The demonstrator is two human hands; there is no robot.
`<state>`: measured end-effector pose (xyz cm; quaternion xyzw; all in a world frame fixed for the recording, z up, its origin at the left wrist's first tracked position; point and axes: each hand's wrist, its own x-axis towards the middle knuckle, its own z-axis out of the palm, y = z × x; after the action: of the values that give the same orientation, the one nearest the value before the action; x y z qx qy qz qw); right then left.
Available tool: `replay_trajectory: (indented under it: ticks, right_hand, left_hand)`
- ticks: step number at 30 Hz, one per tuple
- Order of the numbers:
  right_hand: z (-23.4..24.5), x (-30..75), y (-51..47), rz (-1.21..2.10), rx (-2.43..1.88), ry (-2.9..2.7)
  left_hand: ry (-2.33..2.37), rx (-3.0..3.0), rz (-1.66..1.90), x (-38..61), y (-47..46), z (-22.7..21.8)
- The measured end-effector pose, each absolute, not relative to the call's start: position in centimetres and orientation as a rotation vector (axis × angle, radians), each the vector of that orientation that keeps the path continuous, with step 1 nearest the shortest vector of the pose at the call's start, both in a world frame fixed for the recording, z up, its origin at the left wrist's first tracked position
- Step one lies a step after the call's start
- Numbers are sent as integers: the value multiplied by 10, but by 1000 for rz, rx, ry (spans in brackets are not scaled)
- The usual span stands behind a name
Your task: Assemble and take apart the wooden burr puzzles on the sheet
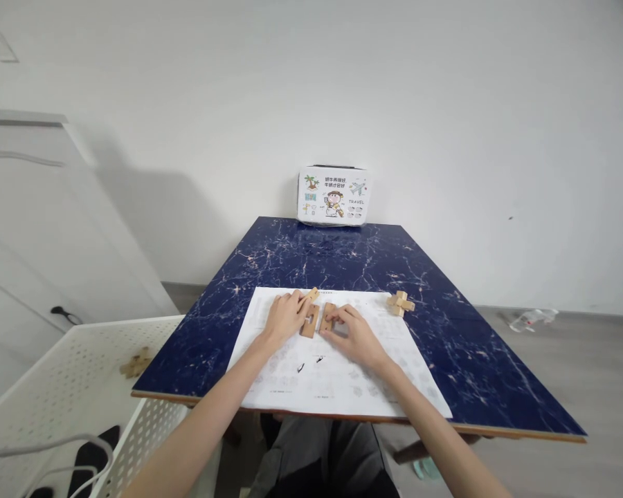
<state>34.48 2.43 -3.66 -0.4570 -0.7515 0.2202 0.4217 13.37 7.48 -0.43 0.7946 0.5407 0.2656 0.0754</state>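
So we've got three small wooden pieces near the middle of a white printed sheet (pixel 374 398) on a blue marbled desk (pixel 291 256). All of them are light brown wood with straight edges. The left block (pixel 308 330) lies flat, with a notch cut into its right side. The right block (pixel 327 308) sits just beside it, a narrow gap between the two, and our fingers hide part of its shape. The third one, a slim stick (pixel 312 295), pokes up at a slant past our left hand (pixel 286 317).

Our left fingers are bunched over the stick and the left block; we can't tell how firmly they grip. Our right hand (pixel 356 335) has its thumb and fingers a bit apart, tips touching the right block, and we can't tell if it's pinched.

Off at the sheet's upper right corner we see a paler wooden cross-shaped puzzle (pixel 401 303), its bars stuck through each other.
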Motion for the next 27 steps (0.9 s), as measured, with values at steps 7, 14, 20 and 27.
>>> replay_trajectory:
  ticks: [7,14,20,27]
  right_hand:
    - [-37,346,26,487,-1153,-1905]
    - [-40,348,25,440,-1153,-1926]
    - [-36,346,23,460,-1172,-1889]
    - [-37,346,23,391,-1244,-1895]
  left_hand:
    - [1662,2234,841,130,79,-9]
    - [1614,2163,869,130,82,-11]
    - [1584,2150,896,131,82,-12]
    - [1481,2162,879,130,81,-14]
